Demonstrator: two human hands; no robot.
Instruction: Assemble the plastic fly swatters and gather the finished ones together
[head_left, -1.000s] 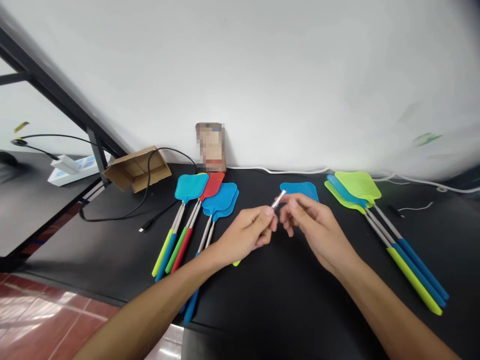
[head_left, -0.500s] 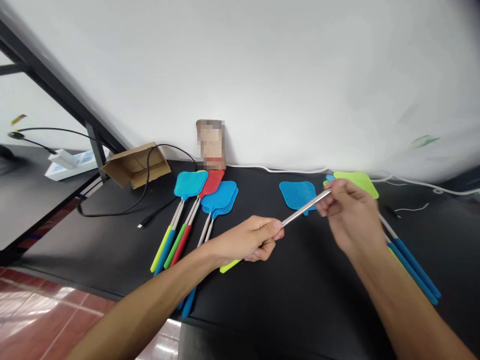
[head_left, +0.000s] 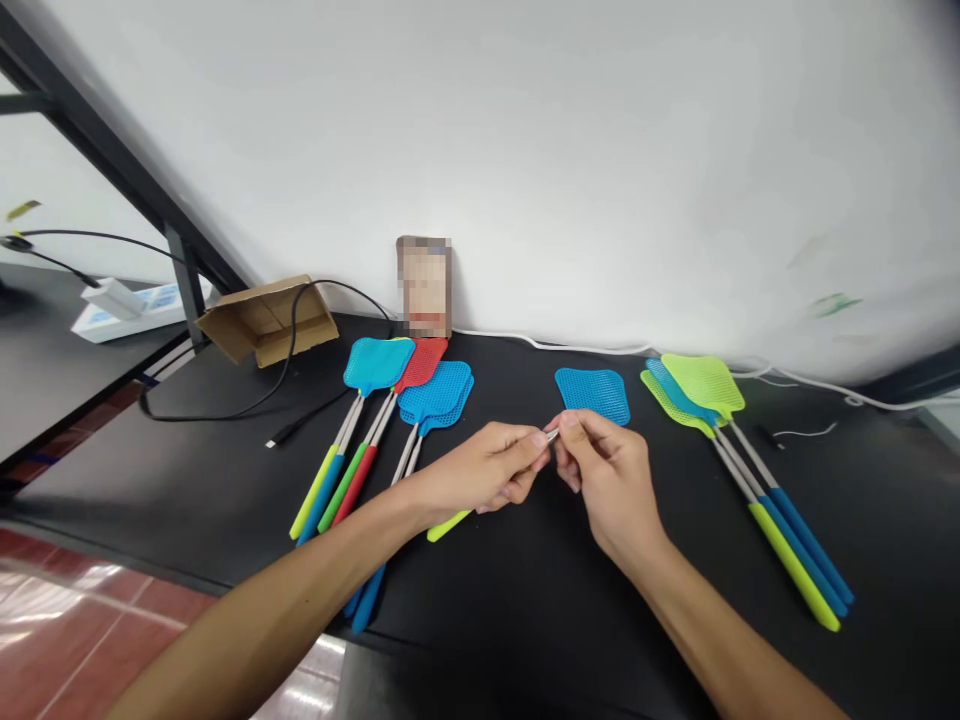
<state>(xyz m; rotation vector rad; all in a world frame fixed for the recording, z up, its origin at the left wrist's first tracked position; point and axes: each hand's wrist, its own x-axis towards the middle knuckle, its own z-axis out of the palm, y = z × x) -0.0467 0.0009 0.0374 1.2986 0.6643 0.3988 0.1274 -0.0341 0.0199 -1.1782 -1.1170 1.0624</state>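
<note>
My left hand [head_left: 499,465] is closed around a thin metal rod [head_left: 553,436]. A yellow-green grip end [head_left: 448,526] pokes out below that hand, apparently part of the same swatter handle. With thumb and fingers, my right hand [head_left: 604,475] pinches the rod's other end, close beside the left hand. Just behind the right hand lies a blue mesh fly swatter head [head_left: 592,393] on the black table [head_left: 525,620]; its lower edge is partly hidden, and no rod shows on it.
Several swatters lie left, with light-blue [head_left: 377,364], red [head_left: 422,364] and blue [head_left: 436,392] heads. Others, topped by a yellow-green head [head_left: 703,383], lie right. An open cardboard box [head_left: 270,320], a black cable [head_left: 225,418] and a pixelated upright package [head_left: 426,288] are near the wall.
My right hand has come left and down toward my left hand. Much less of the metal rod shows between them. The swatters at the right are now uncovered.
</note>
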